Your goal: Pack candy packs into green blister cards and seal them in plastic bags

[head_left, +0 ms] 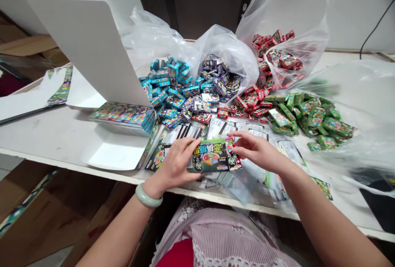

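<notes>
The person's left hand [174, 164], with a pale green jade bangle [149, 196] on its wrist, and right hand [257, 149] meet over a flat rectangular green-and-black printed card packet [210, 156] that lies low on the white desk [46, 135], just in front of the person. The left grip is clenched on the packet's left edge, fingers pressed against it; the right grip curves over a red-edged printed card [232, 156] at the packet's right end, and I cannot tell whether it is clamping or only touching. Behind them, 4 heaped piles of small boxes spill from thin clear plastic bags: teal boxes [166, 88], purple boxes [219, 80] in a bag [228, 53], red boxes [277, 57] in a second bag [293, 40], and green boxes [308, 119] on a clear plastic sheet [364, 90]. At left, an open white cardboard display tray [115, 152] holds a row of multicoloured boxes [121, 115] along its back, its tall white lid [86, 49] standing up and hiding whatever lies behind it. Loose printed sheets [197, 131] and clear sleeves [237, 184] lie partly under the hands. The packet carries bold lettering, apparently Chinese characters, and a coloured wheel, but no brand can be read.
</notes>
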Demonstrator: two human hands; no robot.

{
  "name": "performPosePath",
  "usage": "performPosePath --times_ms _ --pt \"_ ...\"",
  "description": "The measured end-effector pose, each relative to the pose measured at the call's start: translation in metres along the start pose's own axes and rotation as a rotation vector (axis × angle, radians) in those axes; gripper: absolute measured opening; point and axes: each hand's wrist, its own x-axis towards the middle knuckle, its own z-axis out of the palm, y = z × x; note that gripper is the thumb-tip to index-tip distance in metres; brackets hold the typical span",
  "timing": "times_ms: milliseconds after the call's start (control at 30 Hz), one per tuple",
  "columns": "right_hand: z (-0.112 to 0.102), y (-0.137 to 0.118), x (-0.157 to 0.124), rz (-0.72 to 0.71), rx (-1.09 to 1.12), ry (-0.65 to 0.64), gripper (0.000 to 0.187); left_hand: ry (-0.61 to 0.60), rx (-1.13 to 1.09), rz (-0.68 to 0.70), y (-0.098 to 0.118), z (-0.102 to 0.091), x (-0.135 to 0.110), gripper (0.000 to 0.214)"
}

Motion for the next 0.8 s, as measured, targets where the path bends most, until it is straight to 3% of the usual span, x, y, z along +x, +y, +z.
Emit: performPosePath --times_ms 100,167,200,367,433,533,600,667,800 --pt "0.011 0.004 0.004 -0.031 -0.043 0.2 0.035 0.032 -0.048 -0.077 0.005 0.004 0.0 0.098" --pt "0.022 0.005 0.003 -0.127 -0.204 0.344 0.027 0.064 -0.062 -0.14 0.007 0.005 -0.001 0.097" --pt "0.027 0.005 0.001 -0.182 -0.286 0.352 0.024 0.07 -0.066 -0.159 0.008 0.005 -0.002 0.095" --pt "0.033 0.008 0.01 -0.303 -0.371 0.048 0.038 0.064 -0.094 -0.18 0.003 -0.002 -0.006 0.094" --pt "0.024 0.013 0.037 -0.266 -0.373 0.131 0.041 0.08 -0.086 -0.21 -0.002 -0.007 -0.011 0.095" --pt "0.012 0.019 0.101 -0.153 -0.492 0.339 0.031 0.109 -0.07 -0.254 -0.01 -0.014 -0.019 0.094" --pt "0.01 0.02 0.146 -0.158 -0.538 0.325 0.024 0.105 -0.066 -0.266 -0.013 -0.019 -0.025 0.094" --pt "0.011 0.02 0.184 -0.178 -0.578 0.285 0.028 0.09 -0.064 -0.274 -0.014 -0.021 -0.03 0.094" --pt "0.012 0.019 0.22 -0.187 -0.616 0.204 0.032 0.109 -0.06 -0.296 -0.018 -0.023 -0.034 0.094"
